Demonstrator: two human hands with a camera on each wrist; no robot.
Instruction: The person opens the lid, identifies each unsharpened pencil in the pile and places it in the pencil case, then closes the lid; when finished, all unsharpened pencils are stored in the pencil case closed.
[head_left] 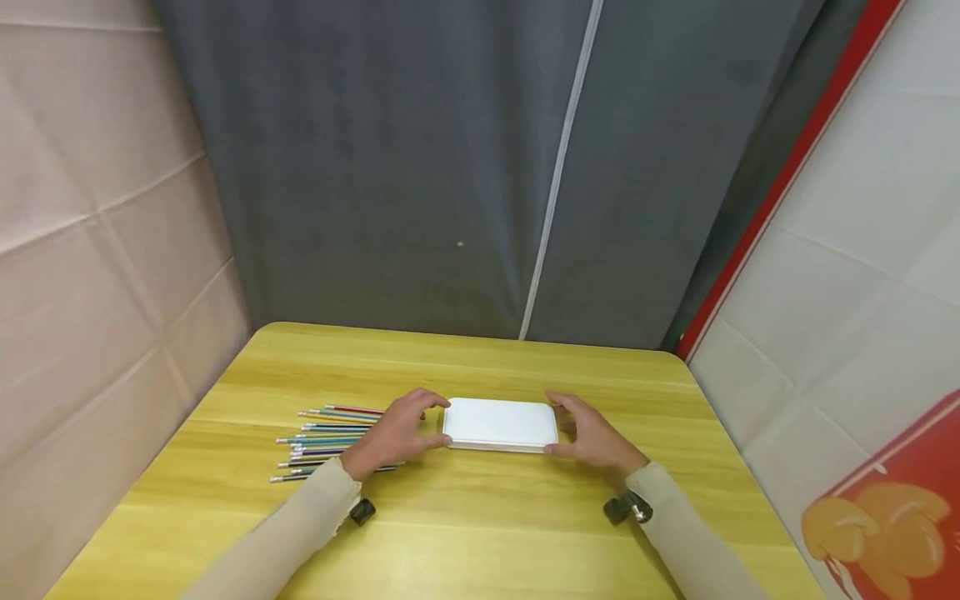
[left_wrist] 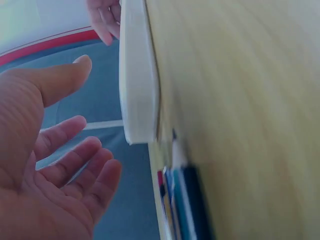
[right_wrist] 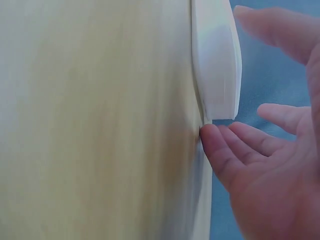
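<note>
Relaxed, uncurled fingers are spread at both short ends of a flat white box (head_left: 500, 423) (smooth, round-cornered): the left hand (head_left: 395, 435) and right hand (head_left: 592, 435) flank it, nothing grasped. It lies mid-table (head_left: 480, 533), yellow wood-grained; coloured pencils (head_left: 326, 440) are fanned beside the left hand.
</note>
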